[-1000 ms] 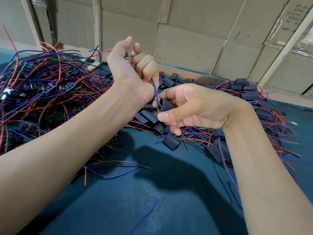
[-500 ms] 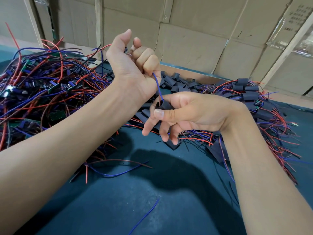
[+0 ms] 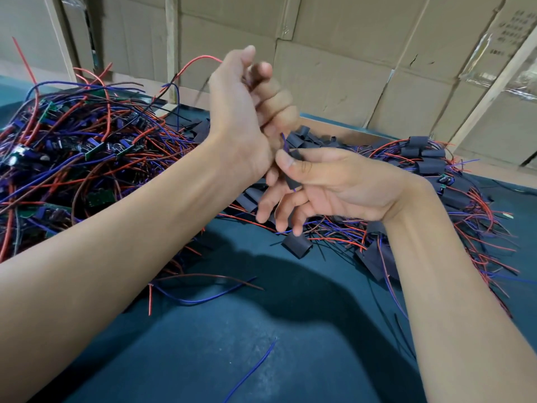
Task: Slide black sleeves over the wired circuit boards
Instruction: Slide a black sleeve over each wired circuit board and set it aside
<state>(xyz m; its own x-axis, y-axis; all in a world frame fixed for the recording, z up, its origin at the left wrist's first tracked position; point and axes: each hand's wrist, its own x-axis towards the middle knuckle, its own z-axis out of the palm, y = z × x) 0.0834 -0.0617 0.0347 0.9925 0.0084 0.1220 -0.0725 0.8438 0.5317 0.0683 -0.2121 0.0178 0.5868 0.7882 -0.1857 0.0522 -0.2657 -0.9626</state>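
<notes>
Board pile (image 3: 72, 158): we see a heap of green circuit boards tangled in red and blue wires on the counter's left side, reaching its far edge.
Counter (image 3: 232, 344): ours has a dark teal top; a loose blue wire (image 3: 252, 367) lies near the near edge, and a few more stray wires sit just right of the board pile.
Left hand (image 3: 247, 117): we hold it raised above the counter's far middle, fingers curled into a fist round wires; a red wire (image 3: 197, 61) arcs out of the top of the fist to the left, and a blue wire (image 3: 284, 142) drops from its underside. The board on these wires is hidden in the fist, so we cannot tell how it lies.
Sleeve (image 3: 292, 173): the black sleeve sits just below the left hand, with the blue wire entering its top end and a bit of it showing at the bottom.
Right hand (image 3: 328, 187): we pinch the sleeve between thumb and forefinger; the other fingers hang loosely spread below it.
Loose sleeves (image 3: 296, 244): empty black sleeves lie scattered on the counter's middle, under and behind both hands.
Sleeved pile (image 3: 430, 164): boards already in sleeves, wires trailing, lie heaped toward the far right corner.
Cardboard wall (image 3: 334, 68): it stands along the counter's far edge.
</notes>
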